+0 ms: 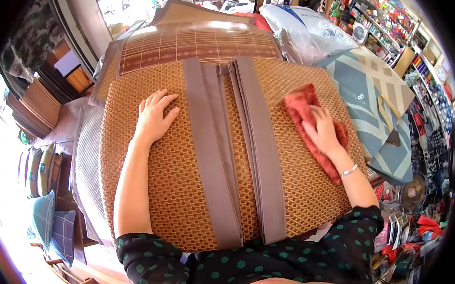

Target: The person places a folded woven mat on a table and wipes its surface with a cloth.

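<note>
A folded woven brown mat (pixel 175 180) with wide grey-brown cloth borders (pixel 266 184) lies in front of me. My left hand (pixel 155 116) rests flat on its left part, fingers spread, holding nothing. On the right part, my right hand (pixel 322 131) is closed on a red cloth (pixel 303 99), which is pressed against the weave and hangs out past both sides of the hand. The two cloth borders run side by side down the middle, between my hands.
More mats (pixel 201 39) are stacked behind. A plastic-wrapped package (pixel 313 34) lies at the back right, beside a blue-grey patterned bag (pixel 366 97). Cushions (pixel 44 212) stand at lower left. A fan (pixel 413 191) and crowded shelves are on the right.
</note>
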The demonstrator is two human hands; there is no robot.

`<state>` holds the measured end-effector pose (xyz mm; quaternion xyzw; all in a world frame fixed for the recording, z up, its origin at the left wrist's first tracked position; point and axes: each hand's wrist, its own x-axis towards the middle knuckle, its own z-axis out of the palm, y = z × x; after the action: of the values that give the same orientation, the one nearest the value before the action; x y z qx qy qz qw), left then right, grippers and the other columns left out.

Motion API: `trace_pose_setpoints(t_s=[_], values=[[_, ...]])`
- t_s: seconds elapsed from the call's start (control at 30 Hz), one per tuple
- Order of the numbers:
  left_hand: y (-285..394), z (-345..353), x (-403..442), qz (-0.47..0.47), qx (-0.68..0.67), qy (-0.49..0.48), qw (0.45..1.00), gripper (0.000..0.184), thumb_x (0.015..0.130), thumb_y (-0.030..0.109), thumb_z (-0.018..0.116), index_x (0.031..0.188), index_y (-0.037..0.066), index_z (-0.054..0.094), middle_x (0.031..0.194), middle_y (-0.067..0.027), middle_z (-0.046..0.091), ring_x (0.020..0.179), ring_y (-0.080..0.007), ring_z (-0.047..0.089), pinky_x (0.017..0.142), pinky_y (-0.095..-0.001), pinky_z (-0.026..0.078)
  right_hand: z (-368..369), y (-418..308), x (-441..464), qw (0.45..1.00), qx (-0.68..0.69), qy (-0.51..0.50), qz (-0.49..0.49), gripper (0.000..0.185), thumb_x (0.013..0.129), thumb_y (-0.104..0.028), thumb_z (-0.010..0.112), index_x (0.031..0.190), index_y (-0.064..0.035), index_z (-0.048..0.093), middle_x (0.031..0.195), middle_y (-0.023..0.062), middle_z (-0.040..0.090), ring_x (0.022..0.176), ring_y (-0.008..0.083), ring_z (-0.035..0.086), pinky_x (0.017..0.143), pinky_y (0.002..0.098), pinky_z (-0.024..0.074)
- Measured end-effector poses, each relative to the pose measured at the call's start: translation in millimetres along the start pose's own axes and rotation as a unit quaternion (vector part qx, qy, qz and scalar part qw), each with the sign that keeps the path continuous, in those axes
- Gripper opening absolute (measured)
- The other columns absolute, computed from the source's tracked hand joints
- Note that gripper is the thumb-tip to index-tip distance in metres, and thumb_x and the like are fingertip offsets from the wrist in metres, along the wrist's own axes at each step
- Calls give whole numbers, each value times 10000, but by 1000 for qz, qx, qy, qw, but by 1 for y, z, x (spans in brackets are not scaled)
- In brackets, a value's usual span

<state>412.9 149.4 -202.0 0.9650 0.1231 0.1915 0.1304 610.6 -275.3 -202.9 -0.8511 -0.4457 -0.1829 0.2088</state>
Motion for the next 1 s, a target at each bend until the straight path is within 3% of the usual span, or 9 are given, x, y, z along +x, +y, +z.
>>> trace_pose_setpoints(t_s=[0.23, 0.33, 0.4, 0.47, 0.57, 0.63, 0.73, 0.9, 1.0], values=[[7, -3, -2, -4, 6, 3, 1000, 428, 943, 365, 576, 1319, 161, 586, 1455, -139, 463, 1392, -299, 355, 1161, -461, 218, -13, -96, 6, 966, 102, -122, -204, 488, 778, -300, 680, 1219, -98, 634, 1261, 91, 563, 1032, 307, 489, 950, 431, 403], [5, -2, -4, 0, -2, 4, 1000, 430, 946, 362, 573, 1326, 163, 582, 1466, -137, 455, 1397, -297, 349, 1164, -457, 215, 3, -69, 39, 979, 109, -62, -159, 419, 817, -315, 664, 1165, -81, 653, 1200, 86, 612, 1032, 304, 519, 962, 419, 405], [5, -3, -4, 1, -2, 2, 1000, 432, 947, 361, 572, 1330, 162, 579, 1468, -133, 454, 1400, -295, 346, 1165, -457, 214, 24, -19, 57, 989, 53, 17, -135, 356, 863, -316, 625, 1064, -26, 676, 1136, 141, 656, 1021, 345, 566, 935, 442, 433], [4, -2, -4, 2, -5, 0, 1000, 433, 948, 360, 571, 1334, 162, 576, 1469, -130, 453, 1403, -294, 342, 1166, -456, 212, 37, 37, 56, 998, -28, 58, -28, 378, 897, -350, 603, 1054, -15, 677, 1120, 139, 664, 1032, 367, 577, 927, 454, 442], [4, -3, -2, -1, -5, -6, 1000, 434, 949, 358, 571, 1334, 159, 575, 1467, -124, 456, 1405, -293, 340, 1167, -455, 211, 28, 78, 30, 987, -126, 50, 84, 411, 913, -368, 582, 1095, -8, 662, 1180, 118, 640, 1083, 339, 537, 943, 448, 430], [4, -4, -2, -3, 3, -9, 1000, 434, 947, 355, 573, 1332, 155, 575, 1466, -123, 458, 1404, -292, 341, 1167, -455, 210, 15, 57, 16, 988, -129, 22, 86, 400, 913, -350, 579, 1102, -5, 654, 1189, 115, 633, 1105, 331, 520, 951, 447, 419], [6, -3, 0, -4, 7, -7, 1000, 431, 943, 352, 576, 1324, 151, 580, 1450, -127, 471, 1398, -301, 349, 1162, -463, 219, -4, -6, -2, 999, -25, 16, -21, 357, 864, -277, 603, 1090, -5, 654, 1169, 160, 631, 1055, 356, 547, 953, 441, 412], [7, -2, 1, -2, 17, -2, 1000, 424, 946, 346, 570, 1322, 151, 581, 1441, -131, 477, 1391, -311, 358, 1158, -473, 225, -18, -104, -10, 975, 80, -98, -181, 496, 777, -332, 690, 1219, -113, 633, 1239, 76, 577, 1006, 298, 497, 920, 437, 412], [5, -1, -1, 2, 15, 1, 1000, 427, 950, 345, 565, 1332, 154, 573, 1453, -132, 467, 1397, -309, 350, 1160, -471, 222, -4, -104, 10, 968, 106, -101, -204, 503, 769, -350, 700, 1215, -126, 637, 1250, 62, 564, 1005, 304, 482, 926, 434, 416]])
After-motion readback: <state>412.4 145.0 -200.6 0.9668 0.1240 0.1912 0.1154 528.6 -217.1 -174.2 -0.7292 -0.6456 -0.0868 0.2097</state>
